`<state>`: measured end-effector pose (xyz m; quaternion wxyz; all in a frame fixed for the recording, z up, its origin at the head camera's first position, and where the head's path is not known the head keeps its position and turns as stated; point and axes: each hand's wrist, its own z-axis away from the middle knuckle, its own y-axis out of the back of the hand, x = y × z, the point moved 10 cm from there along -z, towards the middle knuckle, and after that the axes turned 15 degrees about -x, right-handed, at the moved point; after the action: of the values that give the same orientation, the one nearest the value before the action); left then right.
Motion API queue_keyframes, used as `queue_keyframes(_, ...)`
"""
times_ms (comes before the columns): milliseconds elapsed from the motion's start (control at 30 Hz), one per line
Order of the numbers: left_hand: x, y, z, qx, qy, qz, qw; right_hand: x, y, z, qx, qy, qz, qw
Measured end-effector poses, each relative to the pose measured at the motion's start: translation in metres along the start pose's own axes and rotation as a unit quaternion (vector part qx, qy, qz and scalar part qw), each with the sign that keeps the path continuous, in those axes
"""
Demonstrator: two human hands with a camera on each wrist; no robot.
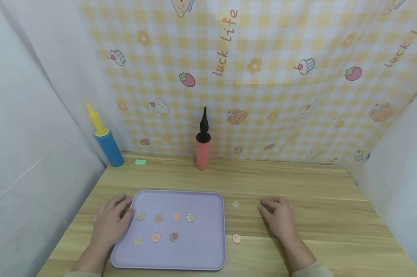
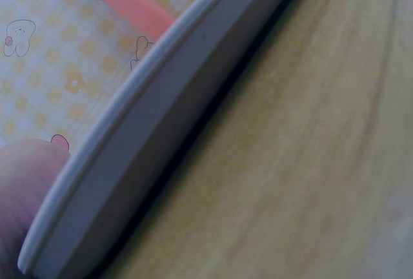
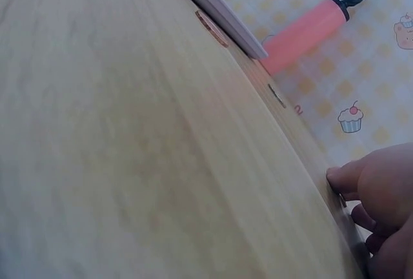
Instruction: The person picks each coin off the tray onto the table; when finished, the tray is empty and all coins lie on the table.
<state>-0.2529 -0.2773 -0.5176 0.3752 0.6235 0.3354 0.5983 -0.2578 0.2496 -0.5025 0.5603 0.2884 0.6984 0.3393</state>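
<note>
A lilac tray (image 1: 201, 246) lies on the table with several copper and silver coins spread over its left and middle parts. My left hand (image 1: 109, 221) rests against its left rim, fingers relaxed; the left wrist view shows the tray wall (image 2: 142, 111) and part of the hand (image 2: 29, 175). Right of the tray, my right hand (image 1: 279, 217) is low at the tabletop, thumb and fingertips close together. A thin coin edge (image 3: 342, 199) shows between them, mostly hidden. Between tray and hand lie a silver coin (image 1: 235, 204) and a copper coin (image 1: 236, 238).
Along the back of the table (image 1: 281, 177) stand a blue hand pump (image 1: 109, 148) with a yellow nozzle and a pink hand pump (image 1: 202, 156) with a black nozzle. A small mint-green toy brick (image 1: 140, 162) lies near the blue one. A checked curtain (image 1: 264, 96) hangs behind.
</note>
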Motion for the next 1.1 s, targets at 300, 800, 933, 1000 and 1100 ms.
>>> queue_keyframes(300,0.002,0.000,0.000,-0.003,-0.001,0.003,1.0000,-0.002,0.002,0.002,0.020,0.002,0.005,0.9998)
queue_keyframes(800,-0.004,-0.001,0.001,-0.003,0.006,-0.004,1.0000,-0.064,-0.007,0.006,0.144,0.197,0.095,0.9651)
queue_keyframes(933,-0.005,-0.004,0.000,-0.011,0.011,-0.002,0.9999,-0.082,-0.023,0.004,0.128,0.218,0.081,0.9642)
queue_keyframes(1000,-0.002,-0.003,-0.001,-0.013,0.010,0.000,0.9999,-0.090,-0.029,0.003,0.125,0.225,0.078,0.9633)
queue_keyframes(1100,0.002,0.000,-0.001,-0.010,0.006,0.005,0.9999,-0.104,-0.037,0.002,0.123,0.242,0.077,0.9594)
